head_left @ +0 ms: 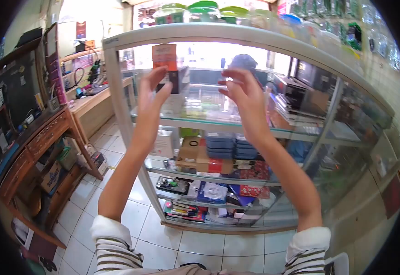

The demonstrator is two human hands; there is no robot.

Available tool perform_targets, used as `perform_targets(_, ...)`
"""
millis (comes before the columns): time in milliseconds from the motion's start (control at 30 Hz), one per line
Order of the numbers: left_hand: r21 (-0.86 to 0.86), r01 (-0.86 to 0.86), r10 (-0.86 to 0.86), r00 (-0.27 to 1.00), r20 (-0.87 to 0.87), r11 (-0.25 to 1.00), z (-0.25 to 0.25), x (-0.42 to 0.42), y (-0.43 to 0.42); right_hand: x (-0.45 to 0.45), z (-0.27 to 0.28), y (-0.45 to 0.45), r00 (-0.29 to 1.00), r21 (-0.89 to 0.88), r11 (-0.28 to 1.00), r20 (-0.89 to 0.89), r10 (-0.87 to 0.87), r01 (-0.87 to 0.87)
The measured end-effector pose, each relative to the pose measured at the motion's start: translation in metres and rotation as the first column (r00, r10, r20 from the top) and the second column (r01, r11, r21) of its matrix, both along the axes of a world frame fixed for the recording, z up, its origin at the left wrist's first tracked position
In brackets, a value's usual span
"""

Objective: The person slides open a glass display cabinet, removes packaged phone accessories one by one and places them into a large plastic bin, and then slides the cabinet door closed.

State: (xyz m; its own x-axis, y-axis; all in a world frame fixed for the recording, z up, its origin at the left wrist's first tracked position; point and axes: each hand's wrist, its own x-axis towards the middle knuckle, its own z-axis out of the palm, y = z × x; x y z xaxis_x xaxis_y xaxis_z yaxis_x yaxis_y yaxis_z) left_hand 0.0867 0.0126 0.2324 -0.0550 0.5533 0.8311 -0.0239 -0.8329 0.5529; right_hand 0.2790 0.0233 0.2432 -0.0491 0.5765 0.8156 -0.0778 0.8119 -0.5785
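Observation:
Both my hands are raised before a glass display cabinet (pixel 227 31) with a pale frame. My left hand (pixel 154 91) has its fingers apart and holds nothing; it is in front of the upper compartment, near an orange box (pixel 164 56). Farther right, my right hand (pixel 243 89) also has spread, slightly curled fingers with nothing between them, and a dark rounded object is behind it. Lower shelves hold a cardboard box (pixel 188 153), stacked blue cases (pixel 219 149) and a red patterned packet (pixel 255 170).
A wooden cabinet (pixel 48 136) with drawers stands at the left, beside a workbench (pixel 90 100) bearing cables and tools. Green-lidded containers (pixel 203 11) line the display cabinet's top. White floor tiles (pixel 200 241) lie below, and a white chair edge is at the lower right.

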Motion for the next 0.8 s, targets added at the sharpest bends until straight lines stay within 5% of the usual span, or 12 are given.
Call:
perform_targets(133, -0.029, -0.251, 0.252, 0.967, 0.026, 0.967, 0.015, -0.022, 0.111, -0.060, 0.019, 0.098, 0.967, -0.038, 0.972, 0.120, -0.226, 0.232)
perform_targets(167, -0.125, -0.189, 0.204, 0.972, 0.115, 0.974, 0.019, -0.026, 0.128, -0.073, 0.020, 0.114, 0.928, -0.001, 0.943, 0.175, -0.328, 0.333)
perform_targets(233, -0.170, -0.314, 0.333, 0.938, 0.094, 0.934, 0.024, -0.035, 0.165, -0.089, 0.006, 0.179, 0.815, 0.406, 0.804, 0.201, -0.543, 0.435)
perform_targets(333, -0.183, -0.540, 0.534, 0.841, -0.088, 0.821, 0.022, -0.043, 0.190, -0.112, 0.016, 0.188, 0.728, 0.301, 0.825, 0.389, -0.564, 0.478)
perform_targets(433, -0.253, -0.552, 0.577, 0.816, 0.031, 0.795, 0.025, -0.042, 0.219, -0.126, 0.024, 0.211, 0.666, 0.329, 0.820, 0.479, -0.573, 0.469)
perform_targets(500, -0.255, -0.545, 0.576, 0.815, 0.060, 0.799, 0.023, -0.044, 0.230, -0.130, 0.028, 0.229, 0.583, 0.560, 0.689, 0.395, -0.710, 0.460)
perform_targets(800, -0.103, -0.483, 0.490, 0.869, 0.066, 0.870, 0.004, -0.046, 0.256, -0.120, 0.034, 0.232, 0.621, 0.582, 0.689, 0.362, -0.695, 0.431)
